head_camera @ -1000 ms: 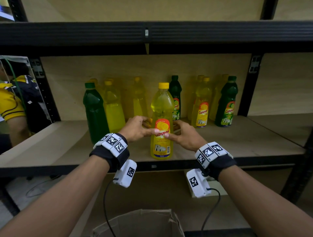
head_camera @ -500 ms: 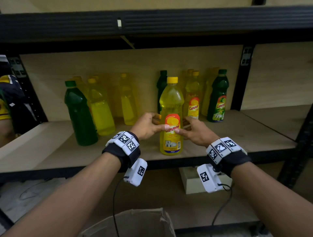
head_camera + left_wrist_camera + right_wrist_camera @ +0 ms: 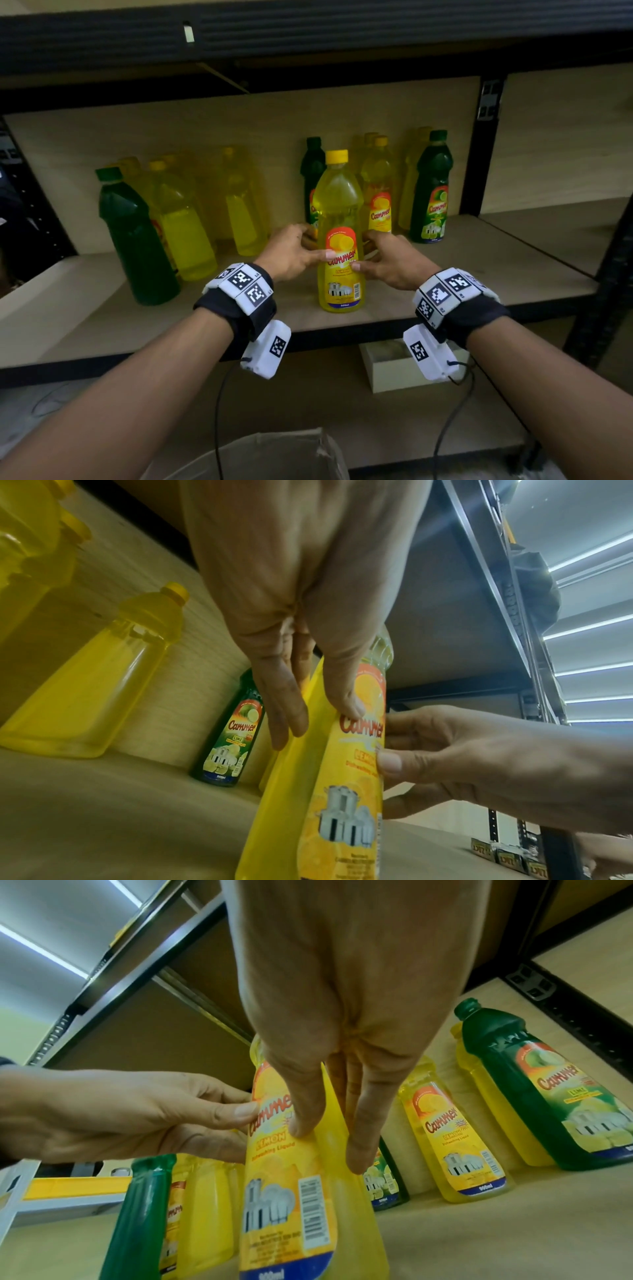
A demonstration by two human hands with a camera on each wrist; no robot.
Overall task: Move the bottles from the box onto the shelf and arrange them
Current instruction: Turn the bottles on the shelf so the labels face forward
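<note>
A yellow lemon dish-liquid bottle (image 3: 339, 240) stands upright near the front edge of the wooden shelf (image 3: 479, 274). My left hand (image 3: 298, 253) grips its left side, with the thumb on the front label and the fingers behind. On the other side my right hand (image 3: 387, 263) holds it the same way. In the left wrist view the left hand (image 3: 318, 723) and right hand (image 3: 462, 761) pinch the bottle (image 3: 346, 804) at its label. The right wrist view shows the right hand (image 3: 329, 1139), the left hand (image 3: 137, 1118) and the bottle (image 3: 284, 1204).
Several yellow bottles (image 3: 185, 226) and a green bottle (image 3: 137, 240) stand at the left. At the back right are a green bottle (image 3: 312, 178), a yellow one (image 3: 378, 192) and a green one (image 3: 431, 198). A cardboard box (image 3: 274, 452) sits below, and a black post (image 3: 479, 154) is at the right.
The yellow bottle now appears to the right of the back green bottle, having shifted a little rightward with both hands still on it. The head view has also turned.
</note>
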